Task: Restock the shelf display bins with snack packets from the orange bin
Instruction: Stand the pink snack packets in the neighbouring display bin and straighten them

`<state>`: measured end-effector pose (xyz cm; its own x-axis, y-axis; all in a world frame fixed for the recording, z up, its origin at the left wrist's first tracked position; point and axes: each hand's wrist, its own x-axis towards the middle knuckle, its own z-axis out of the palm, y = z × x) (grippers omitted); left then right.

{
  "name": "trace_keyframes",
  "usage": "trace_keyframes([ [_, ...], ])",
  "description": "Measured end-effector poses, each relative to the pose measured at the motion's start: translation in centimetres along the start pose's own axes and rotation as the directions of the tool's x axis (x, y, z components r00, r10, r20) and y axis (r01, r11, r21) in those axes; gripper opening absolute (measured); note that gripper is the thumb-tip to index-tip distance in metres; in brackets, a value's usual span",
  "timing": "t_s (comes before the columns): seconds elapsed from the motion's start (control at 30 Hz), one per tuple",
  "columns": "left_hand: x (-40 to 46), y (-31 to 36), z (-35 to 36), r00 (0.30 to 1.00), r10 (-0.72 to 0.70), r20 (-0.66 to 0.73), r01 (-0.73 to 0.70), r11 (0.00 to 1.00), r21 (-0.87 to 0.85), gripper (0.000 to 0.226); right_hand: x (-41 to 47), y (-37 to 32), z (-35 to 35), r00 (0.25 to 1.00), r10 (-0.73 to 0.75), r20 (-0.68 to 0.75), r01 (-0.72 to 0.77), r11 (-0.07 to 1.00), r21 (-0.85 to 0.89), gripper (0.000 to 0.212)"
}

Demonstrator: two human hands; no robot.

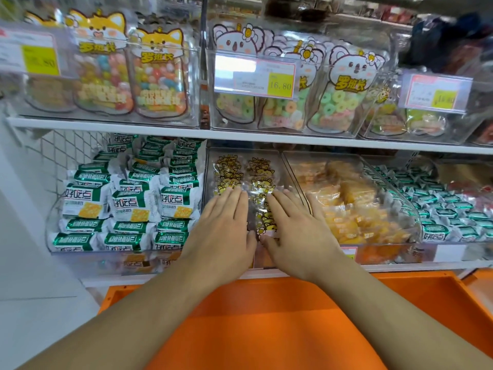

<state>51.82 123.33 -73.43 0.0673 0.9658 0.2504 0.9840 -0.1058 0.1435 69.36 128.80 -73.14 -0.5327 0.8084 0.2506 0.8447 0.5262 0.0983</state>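
Both hands lie flat, fingers straight, on clear snack packets with yellow cartoon prints point(260, 188) inside the middle clear display bin point(210, 166) on the lower shelf. My left hand point(224, 225) presses the left side of the pile, my right hand point(296, 225) the right side. They nearly touch at the thumbs. Below my forearms lies the orange bin point(266, 329); the part of its floor that shows is bare.
Left of the middle bin stands a bin of green-and-white biscuit packs point(128, 204). To the right are a bin of orange-yellow packets point(354, 206) and one of green-white small packs point(453, 209). The upper shelf point(240, 134) carries clear bins of candy pouches and price tags.
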Motion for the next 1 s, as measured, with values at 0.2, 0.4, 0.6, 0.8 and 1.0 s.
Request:
trace_keyframes([
  [0.2,0.8,-0.2,0.5,0.996,-0.026,0.090,0.018,0.996,0.087,0.080,0.3,0.4,0.3,1.000,0.000,0.029,0.000,1.000,0.024,0.080],
  [0.4,1.0,-0.5,0.3,0.993,-0.017,0.117,0.008,0.997,0.072,0.077,0.3,0.4,0.1,0.999,0.006,0.049,-0.009,0.998,0.061,0.081],
  [0.6,0.8,-0.2,-0.3,0.995,-0.020,0.101,0.014,0.998,0.056,0.069,0.1,0.4,0.1,0.999,0.015,0.050,-0.019,0.996,0.086,0.080],
  [0.8,2.8,0.1,-1.9,0.994,-0.078,0.081,0.078,0.997,0.003,0.066,0.1,0.3,-0.2,0.998,0.021,0.063,-0.028,0.992,0.120,0.079],
  [1.0,4.7,-0.1,-2.7,0.959,-0.128,0.252,0.121,0.992,0.043,0.069,0.2,0.5,-0.4,0.996,0.020,0.084,-0.032,0.989,0.147,0.078],
])
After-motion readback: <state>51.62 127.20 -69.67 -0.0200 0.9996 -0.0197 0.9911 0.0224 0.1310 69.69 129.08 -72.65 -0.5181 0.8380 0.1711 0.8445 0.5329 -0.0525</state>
